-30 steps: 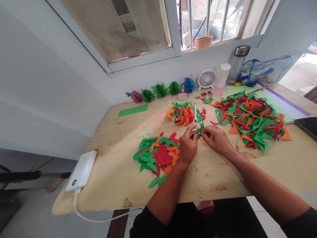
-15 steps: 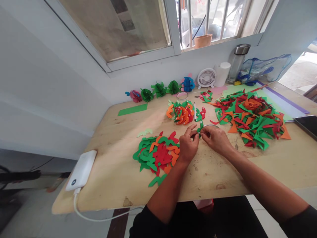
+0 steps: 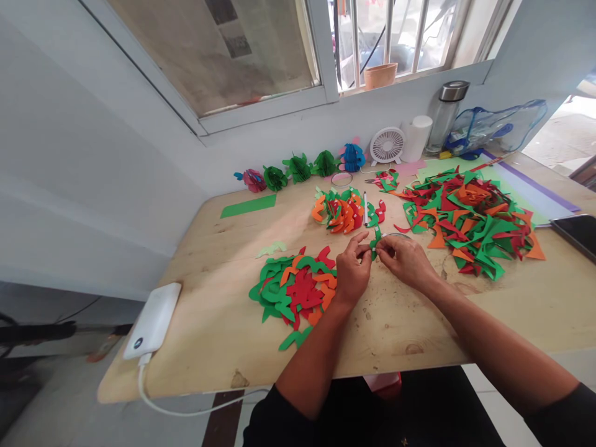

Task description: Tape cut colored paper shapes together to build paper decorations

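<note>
Between my two hands is a small green paper cutout (image 3: 377,235), held just above the wooden table. My left hand (image 3: 354,268) is closed, with thumb and forefinger pinching the cutout's left side. My right hand (image 3: 404,259) is closed too, its fingertips meeting the cutout from the right; a small white spot shows there, too small to make out. Left of my left hand lies a pile of green, red and orange cutouts (image 3: 305,288). Beyond my hands are a second group of cutouts (image 3: 344,211) with white spots and a white pen (image 3: 365,208).
A large heap of paper scraps (image 3: 479,217) spreads at the right, near a dark phone (image 3: 577,233). Honeycomb paper figures (image 3: 298,167), a small fan (image 3: 388,146) and a glass bottle (image 3: 447,118) line the wall. A white power bank (image 3: 153,320) sits at the left edge.
Both hands keep nearly the same pose around the green cutout, the fingers shifting only slightly. The whole view has moved a little.
</note>
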`<state>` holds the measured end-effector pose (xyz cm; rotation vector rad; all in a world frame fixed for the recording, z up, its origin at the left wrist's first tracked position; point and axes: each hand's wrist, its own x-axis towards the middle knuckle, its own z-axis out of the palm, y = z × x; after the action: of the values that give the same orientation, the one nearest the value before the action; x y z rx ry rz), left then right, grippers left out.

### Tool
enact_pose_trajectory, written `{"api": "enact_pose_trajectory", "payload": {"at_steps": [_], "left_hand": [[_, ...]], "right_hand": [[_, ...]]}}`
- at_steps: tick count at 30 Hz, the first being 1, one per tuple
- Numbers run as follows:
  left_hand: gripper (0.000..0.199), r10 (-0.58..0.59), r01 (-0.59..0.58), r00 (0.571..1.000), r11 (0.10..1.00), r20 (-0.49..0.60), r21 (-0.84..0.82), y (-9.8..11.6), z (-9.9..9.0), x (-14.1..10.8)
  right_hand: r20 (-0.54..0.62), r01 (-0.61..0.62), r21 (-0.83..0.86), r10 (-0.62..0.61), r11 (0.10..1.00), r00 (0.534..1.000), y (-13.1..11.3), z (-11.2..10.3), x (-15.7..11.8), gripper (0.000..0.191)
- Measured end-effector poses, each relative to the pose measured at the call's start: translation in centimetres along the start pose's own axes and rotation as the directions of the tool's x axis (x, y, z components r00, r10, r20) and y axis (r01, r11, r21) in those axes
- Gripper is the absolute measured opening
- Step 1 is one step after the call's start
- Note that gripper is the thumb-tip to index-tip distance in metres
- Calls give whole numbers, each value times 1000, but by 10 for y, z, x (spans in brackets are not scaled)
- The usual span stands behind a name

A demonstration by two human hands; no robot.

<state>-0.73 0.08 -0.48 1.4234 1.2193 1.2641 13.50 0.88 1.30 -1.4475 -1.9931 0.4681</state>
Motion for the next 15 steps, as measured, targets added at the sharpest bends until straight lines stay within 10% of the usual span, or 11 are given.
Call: {"api": "enact_pose_trajectory", "payload": {"at_steps": [15], "left_hand": [[53, 114, -123, 991, 980, 63, 158, 2, 0, 0]], "right_hand": [[-23, 10, -86, -12, 996, 1000, 0, 1, -2, 11]]}}
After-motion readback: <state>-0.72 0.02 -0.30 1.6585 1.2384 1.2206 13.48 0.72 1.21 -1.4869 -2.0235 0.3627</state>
